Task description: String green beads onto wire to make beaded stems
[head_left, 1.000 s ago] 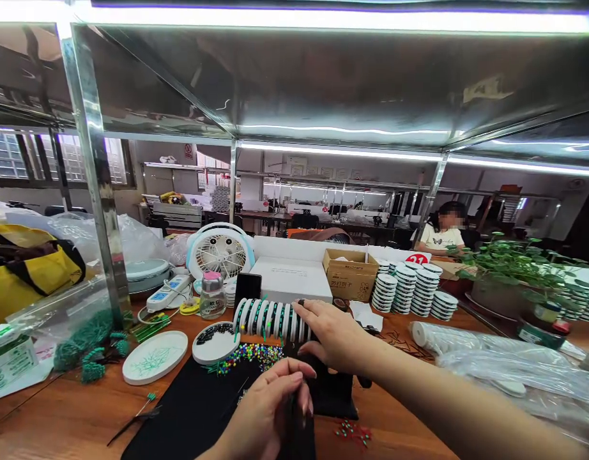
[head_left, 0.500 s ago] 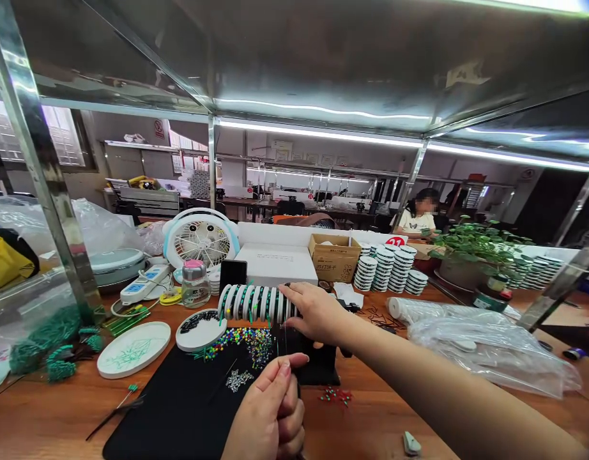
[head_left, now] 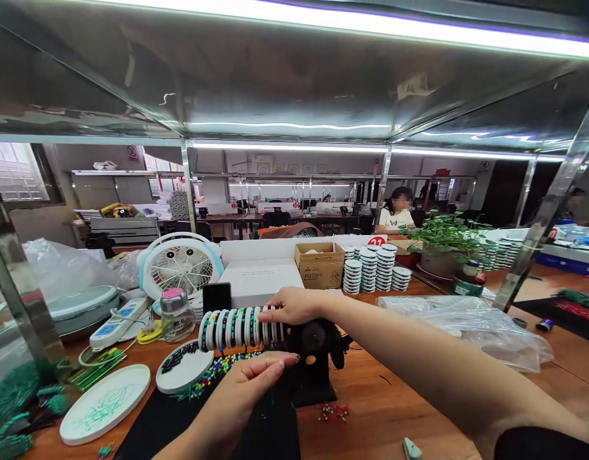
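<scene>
A row of white discs wound with green and dark cord [head_left: 230,327] sits side by side on a black stand-like device [head_left: 316,358]. My right hand [head_left: 294,306] lies over the right end of the row, its fingers spread on the top of the discs. Below it, my left hand [head_left: 249,386] pinches thumb against forefinger. What is between those fingertips is too small to make out. Coloured beads [head_left: 218,370] lie on the black mat [head_left: 270,425] behind my left hand.
White plates [head_left: 105,402] [head_left: 184,367], a glass jar [head_left: 177,319], a power strip [head_left: 119,322] and a fan [head_left: 182,265] stand left. Stacked discs [head_left: 368,268], a cardboard box [head_left: 319,265], plastic wrap [head_left: 471,326] and a plant [head_left: 441,246] are right. A person [head_left: 396,214] sits beyond.
The view has shifted and turned right. My right hand has moved left along the discs, uncovering the black device. My left hand has turned more sideways, still pinching, and now hides part of the mat.
</scene>
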`<state>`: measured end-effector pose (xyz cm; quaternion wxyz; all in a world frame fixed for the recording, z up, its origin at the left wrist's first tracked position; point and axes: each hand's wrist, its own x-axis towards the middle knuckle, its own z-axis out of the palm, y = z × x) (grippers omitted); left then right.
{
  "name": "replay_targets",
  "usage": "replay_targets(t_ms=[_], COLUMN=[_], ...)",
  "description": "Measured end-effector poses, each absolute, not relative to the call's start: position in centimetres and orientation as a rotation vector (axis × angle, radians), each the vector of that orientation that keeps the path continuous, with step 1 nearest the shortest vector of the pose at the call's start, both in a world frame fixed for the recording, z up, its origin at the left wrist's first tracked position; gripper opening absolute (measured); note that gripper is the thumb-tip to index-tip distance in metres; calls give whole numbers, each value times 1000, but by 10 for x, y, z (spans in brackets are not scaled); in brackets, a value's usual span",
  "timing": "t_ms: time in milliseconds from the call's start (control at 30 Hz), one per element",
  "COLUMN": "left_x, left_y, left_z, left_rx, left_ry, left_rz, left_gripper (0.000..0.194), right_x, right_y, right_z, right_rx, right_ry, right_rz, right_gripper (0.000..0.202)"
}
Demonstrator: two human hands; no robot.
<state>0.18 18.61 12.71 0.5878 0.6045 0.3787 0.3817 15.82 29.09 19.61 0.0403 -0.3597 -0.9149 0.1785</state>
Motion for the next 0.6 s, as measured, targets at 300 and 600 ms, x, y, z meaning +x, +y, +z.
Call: replay_targets(t_ms=[300, 600], left_x=[-9, -6], left_y=[203, 183], left_z=[142, 125], left_rx=[1424, 956], left_ry=[666, 597], left_rz=[766, 801], left_gripper=[32, 32], right_x=[157, 151], right_y=[278, 273], right_z=[197, 203], right_rx=[-1189, -1300], right_ry=[-2767, -2755], right_rz=[385, 384], right_gripper=[60, 56])
